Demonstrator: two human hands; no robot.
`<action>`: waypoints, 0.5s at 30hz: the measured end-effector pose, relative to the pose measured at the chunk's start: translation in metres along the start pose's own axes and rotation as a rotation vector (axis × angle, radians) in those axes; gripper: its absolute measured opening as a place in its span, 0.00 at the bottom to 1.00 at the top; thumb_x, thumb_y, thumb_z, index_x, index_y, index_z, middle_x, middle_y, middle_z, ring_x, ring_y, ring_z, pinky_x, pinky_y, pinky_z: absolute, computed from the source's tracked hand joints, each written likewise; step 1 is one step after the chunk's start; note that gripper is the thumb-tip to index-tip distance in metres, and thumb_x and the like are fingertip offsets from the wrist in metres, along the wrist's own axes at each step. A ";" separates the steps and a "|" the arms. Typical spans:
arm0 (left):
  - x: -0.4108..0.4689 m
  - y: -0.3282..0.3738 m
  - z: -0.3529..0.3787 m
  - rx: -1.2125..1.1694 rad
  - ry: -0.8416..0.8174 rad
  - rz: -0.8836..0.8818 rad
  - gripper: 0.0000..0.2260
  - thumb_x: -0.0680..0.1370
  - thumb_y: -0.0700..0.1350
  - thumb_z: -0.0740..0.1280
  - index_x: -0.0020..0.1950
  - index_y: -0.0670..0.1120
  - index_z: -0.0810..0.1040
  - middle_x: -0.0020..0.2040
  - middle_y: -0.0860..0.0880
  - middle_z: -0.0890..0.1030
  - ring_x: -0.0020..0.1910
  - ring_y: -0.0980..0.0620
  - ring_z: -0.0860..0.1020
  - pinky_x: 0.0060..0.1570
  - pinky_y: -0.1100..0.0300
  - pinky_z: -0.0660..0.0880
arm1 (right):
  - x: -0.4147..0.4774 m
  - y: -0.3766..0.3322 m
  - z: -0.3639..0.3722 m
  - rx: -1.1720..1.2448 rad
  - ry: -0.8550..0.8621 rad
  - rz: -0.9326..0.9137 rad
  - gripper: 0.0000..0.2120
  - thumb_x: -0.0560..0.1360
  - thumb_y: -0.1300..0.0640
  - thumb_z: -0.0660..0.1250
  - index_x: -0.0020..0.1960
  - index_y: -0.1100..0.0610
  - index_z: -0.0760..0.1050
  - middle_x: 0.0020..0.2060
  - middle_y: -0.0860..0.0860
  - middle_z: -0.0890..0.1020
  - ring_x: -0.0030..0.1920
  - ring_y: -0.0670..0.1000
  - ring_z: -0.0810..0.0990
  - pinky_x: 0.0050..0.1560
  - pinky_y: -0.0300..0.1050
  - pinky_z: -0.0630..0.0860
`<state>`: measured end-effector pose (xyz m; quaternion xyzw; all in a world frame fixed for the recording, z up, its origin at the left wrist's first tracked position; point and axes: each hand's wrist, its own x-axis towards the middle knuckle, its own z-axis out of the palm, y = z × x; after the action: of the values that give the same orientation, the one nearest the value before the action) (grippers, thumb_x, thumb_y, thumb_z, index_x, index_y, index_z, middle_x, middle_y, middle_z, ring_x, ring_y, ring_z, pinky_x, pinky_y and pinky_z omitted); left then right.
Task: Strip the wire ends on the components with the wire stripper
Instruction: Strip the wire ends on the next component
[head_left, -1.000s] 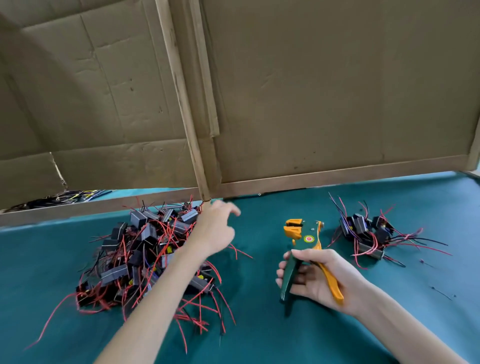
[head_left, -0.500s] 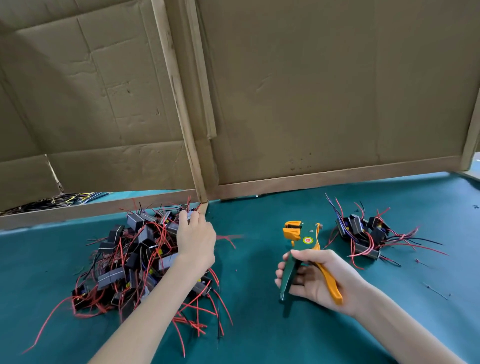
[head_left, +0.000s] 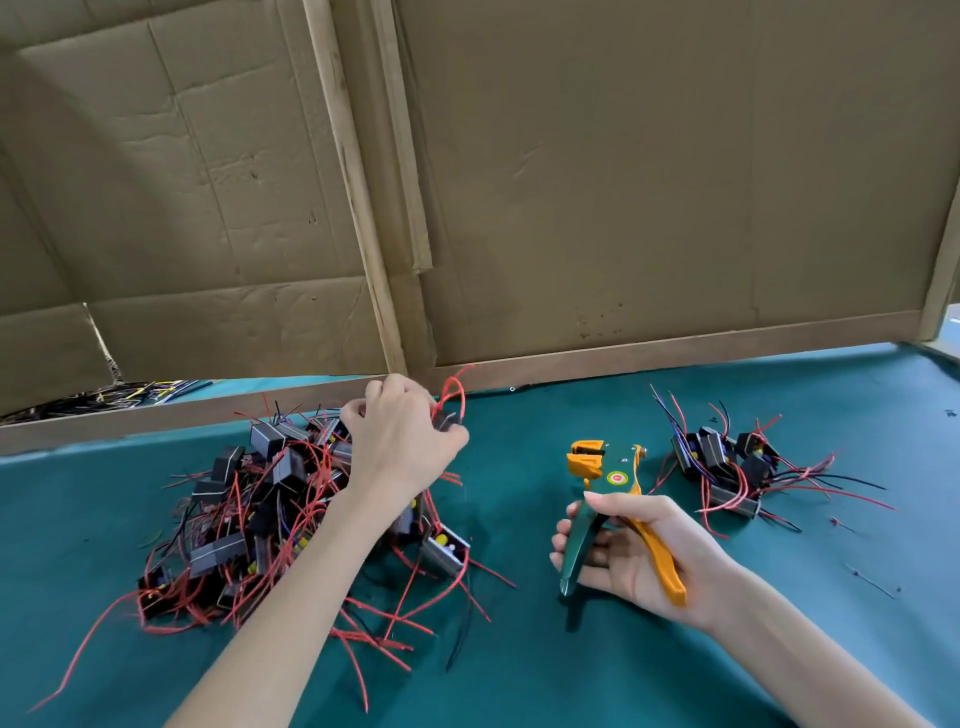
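Since a moment ago her left hand (head_left: 400, 441) has closed on a component (head_left: 448, 419) atop the left pile (head_left: 270, 519) — picking up. Right hand (head_left: 634, 551) grips the wire stripper (head_left: 608, 499); next, feed its red wire (head_left: 451, 389) into the head.

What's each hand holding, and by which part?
Right hand grips the wire stripper by its handles. Left hand pinches a component at the far edge of the pile, apparently by its body; its red wire loops out above.

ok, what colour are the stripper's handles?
One dark green, one orange, on the wire stripper in the right hand; the head view shows it.
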<state>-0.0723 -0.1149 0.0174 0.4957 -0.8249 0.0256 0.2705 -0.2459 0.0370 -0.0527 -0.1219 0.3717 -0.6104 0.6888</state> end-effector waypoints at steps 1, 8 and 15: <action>0.002 0.003 -0.005 -0.099 0.021 -0.025 0.08 0.71 0.52 0.68 0.38 0.49 0.74 0.51 0.55 0.72 0.54 0.51 0.67 0.55 0.52 0.59 | 0.000 0.000 0.000 0.001 -0.002 0.000 0.07 0.65 0.64 0.71 0.38 0.69 0.80 0.40 0.65 0.80 0.38 0.64 0.83 0.42 0.60 0.82; 0.013 -0.007 -0.028 -0.666 0.166 -0.165 0.11 0.70 0.52 0.72 0.43 0.47 0.75 0.42 0.49 0.78 0.44 0.48 0.76 0.48 0.52 0.73 | 0.001 0.000 -0.002 0.006 -0.030 -0.006 0.07 0.64 0.64 0.72 0.38 0.69 0.81 0.40 0.65 0.80 0.39 0.63 0.83 0.43 0.60 0.81; 0.023 -0.021 -0.042 -0.875 0.387 -0.227 0.07 0.73 0.48 0.71 0.44 0.50 0.73 0.39 0.57 0.77 0.37 0.63 0.74 0.41 0.64 0.69 | 0.001 0.000 -0.001 -0.004 -0.033 -0.014 0.07 0.63 0.64 0.72 0.38 0.68 0.80 0.40 0.65 0.80 0.39 0.63 0.83 0.43 0.60 0.82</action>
<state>-0.0452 -0.1310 0.0586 0.4085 -0.6336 -0.2615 0.6027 -0.2468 0.0368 -0.0539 -0.1359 0.3607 -0.6126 0.6901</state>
